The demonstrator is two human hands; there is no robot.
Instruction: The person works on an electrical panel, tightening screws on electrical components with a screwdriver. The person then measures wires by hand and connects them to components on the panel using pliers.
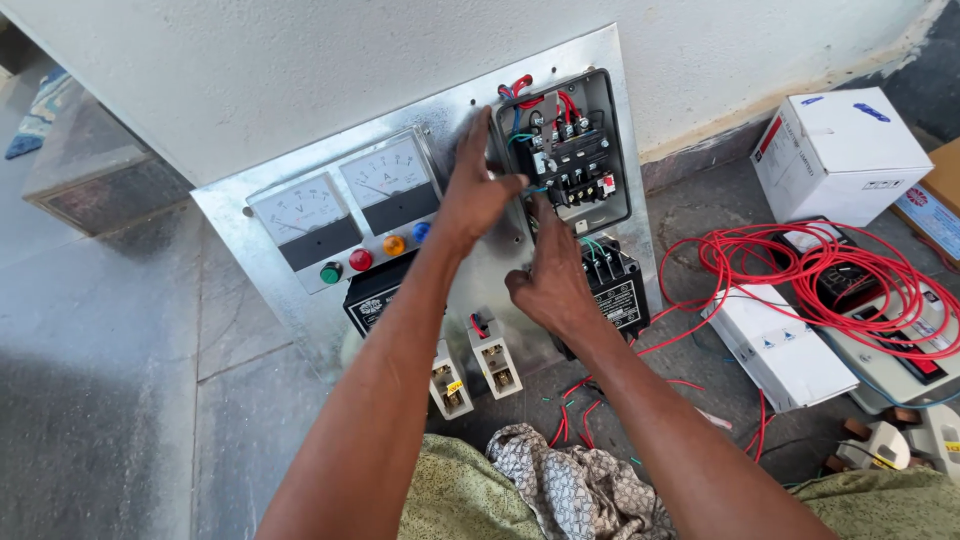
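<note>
Wiring in hand at the open grey starter box, at one o'clock on the galvanised metal panel leaning on the wall.

Your left hand presses against the box's left edge, fingers together on a thin blue wire; your right hand reaches in from six o'clock, though you cannot tell how its fingers are set. By my judgement the wire needs seating in its terminal next: steady guiding, clear of the red leads.
</note>
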